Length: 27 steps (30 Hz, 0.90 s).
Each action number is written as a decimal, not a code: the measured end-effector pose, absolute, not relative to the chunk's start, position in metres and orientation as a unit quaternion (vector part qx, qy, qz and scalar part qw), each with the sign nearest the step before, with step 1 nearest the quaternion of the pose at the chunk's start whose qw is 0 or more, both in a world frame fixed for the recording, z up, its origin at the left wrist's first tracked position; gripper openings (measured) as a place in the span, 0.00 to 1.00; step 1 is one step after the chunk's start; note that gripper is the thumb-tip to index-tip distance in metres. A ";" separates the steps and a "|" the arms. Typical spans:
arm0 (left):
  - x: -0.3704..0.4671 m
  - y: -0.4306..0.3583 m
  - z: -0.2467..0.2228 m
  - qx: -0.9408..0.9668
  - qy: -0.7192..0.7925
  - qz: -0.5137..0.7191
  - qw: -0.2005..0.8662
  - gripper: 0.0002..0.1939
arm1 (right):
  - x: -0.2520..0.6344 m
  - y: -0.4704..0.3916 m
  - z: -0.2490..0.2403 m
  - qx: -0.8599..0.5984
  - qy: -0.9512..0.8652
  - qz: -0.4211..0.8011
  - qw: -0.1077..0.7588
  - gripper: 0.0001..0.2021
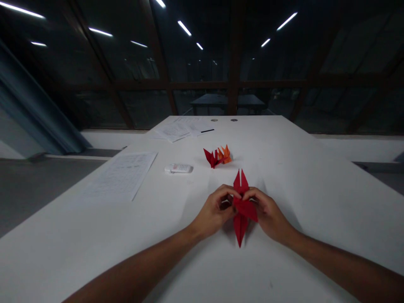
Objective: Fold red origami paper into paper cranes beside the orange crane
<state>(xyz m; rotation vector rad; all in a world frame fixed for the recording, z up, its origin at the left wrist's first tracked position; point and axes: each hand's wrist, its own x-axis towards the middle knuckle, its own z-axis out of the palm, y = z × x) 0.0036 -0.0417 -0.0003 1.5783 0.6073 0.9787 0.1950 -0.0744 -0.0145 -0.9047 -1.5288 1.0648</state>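
A red folded origami paper (241, 225) is held between my two hands above the white table. Two narrow points stick up at its far end, one broad point faces me, and a flap tilts to the right. My left hand (217, 209) pinches its left side, with thumb and fingers at the middle. On the right side my right hand (268, 212) grips it, the index finger bent over the top near the centre. The right thumb is mostly hidden. Beyond the hands stand a dark red origami crane (213, 159) and an orange origami crane (226, 154), close together.
On the white table (315, 176) a white bottle-like item (179, 168) lies left of the cranes. A printed sheet (121, 174) is at the left edge. Farther back are more papers (179, 128), a black pen (207, 131) and two small round discs (234, 120). Dark windows stand behind.
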 end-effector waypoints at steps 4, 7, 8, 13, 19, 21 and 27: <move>0.005 -0.041 0.002 0.692 0.260 0.415 0.530 0.06 | 0.195 -0.076 -0.011 -0.382 -0.633 0.448 0.502 0.05; 0.006 -0.041 0.004 0.688 0.278 0.411 0.530 0.09 | 0.194 -0.077 -0.011 -0.386 -0.622 0.456 0.506 0.08; 0.007 -0.041 0.004 0.685 0.288 0.407 0.530 0.10 | 0.194 -0.076 -0.012 -0.391 -0.618 0.457 0.506 0.08; 0.009 -0.042 -0.001 0.654 0.313 0.410 0.553 0.11 | 0.193 -0.075 -0.016 -0.420 -0.599 0.450 0.512 0.10; 0.010 -0.043 -0.004 0.624 0.304 0.426 0.580 0.19 | 0.191 -0.074 -0.018 -0.398 -0.590 0.462 0.529 0.11; 0.010 -0.043 -0.004 0.622 0.306 0.427 0.581 0.19 | 0.191 -0.074 -0.019 -0.394 -0.585 0.475 0.527 0.14; 0.010 -0.042 -0.004 0.601 0.298 0.441 0.596 0.19 | 0.191 -0.077 -0.019 -0.396 -0.608 0.433 0.535 0.18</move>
